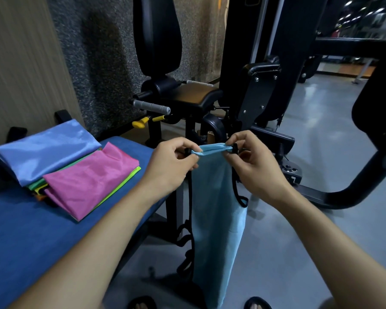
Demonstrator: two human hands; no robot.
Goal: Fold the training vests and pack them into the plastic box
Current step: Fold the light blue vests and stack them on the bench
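No brand, label or writing can be read on anything here. The light blue mesh vest (216, 219) hangs lengthwise over the floor just beside the blue counter (20, 241), its top edge stretched between both hands. The left hand (172, 166) pinches the vest's left top corner; the right hand (254, 161) pinches the right top corner. Black cords (187, 241) dangle along the vest's edges. On the counter, left of the vest, lie folded vests: a periwinkle one (45, 150) and a pink one (87, 181).
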